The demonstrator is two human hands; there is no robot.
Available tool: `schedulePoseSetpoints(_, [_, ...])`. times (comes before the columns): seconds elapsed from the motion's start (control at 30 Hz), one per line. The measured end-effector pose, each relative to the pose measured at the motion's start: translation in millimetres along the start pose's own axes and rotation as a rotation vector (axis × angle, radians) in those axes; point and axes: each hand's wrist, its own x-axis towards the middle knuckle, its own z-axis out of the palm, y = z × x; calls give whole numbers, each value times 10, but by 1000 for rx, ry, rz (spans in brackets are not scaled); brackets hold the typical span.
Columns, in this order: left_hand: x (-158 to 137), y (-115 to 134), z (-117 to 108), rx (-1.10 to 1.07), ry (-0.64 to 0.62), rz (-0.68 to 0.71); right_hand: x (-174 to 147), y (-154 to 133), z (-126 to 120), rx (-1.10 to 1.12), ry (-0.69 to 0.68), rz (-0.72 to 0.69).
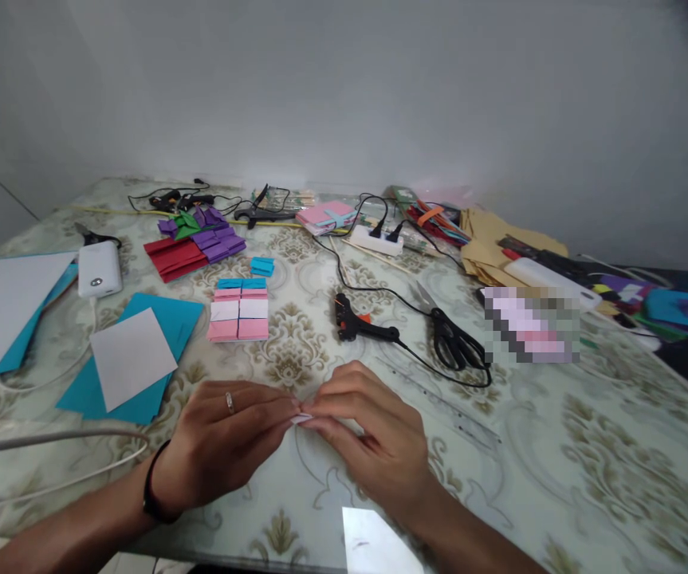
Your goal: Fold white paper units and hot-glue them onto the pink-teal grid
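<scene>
Between the fingertips of both hands is a small piece of white paper (pixel 300 418), mostly hidden by the fingers. My left hand (pixel 239 430), with a ring and a dark wristband, pinches it from the left. From the right, my right hand (pixel 371 430) pinches the same piece. Beyond the hands lie folded pink, white and blue paper strips (pixel 239 311) and a small folded blue paper (pixel 262 266). Left of my left hand, a white paper square (pixel 133 359) rests on blue sheets (pixel 182 319).
A black glue gun (pixel 361 323), scissors (pixel 454 335) and a clear ruler (pixel 451 410) lie to the right. A power strip (pixel 376 239) stands farther back. At left are a white power bank (pixel 100 269) with a cable and red folded papers (pixel 174 257).
</scene>
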Motion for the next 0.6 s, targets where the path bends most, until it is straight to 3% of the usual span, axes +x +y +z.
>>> schedulePoseSetpoints(0.3, [3,0,-4,47,-41,1,17,-2,-8,-25,-19,-3])
schedulePoseSetpoints(0.6, [-24,-23,9,-30,-79,-16,6,11,-13,-58,-34,-100])
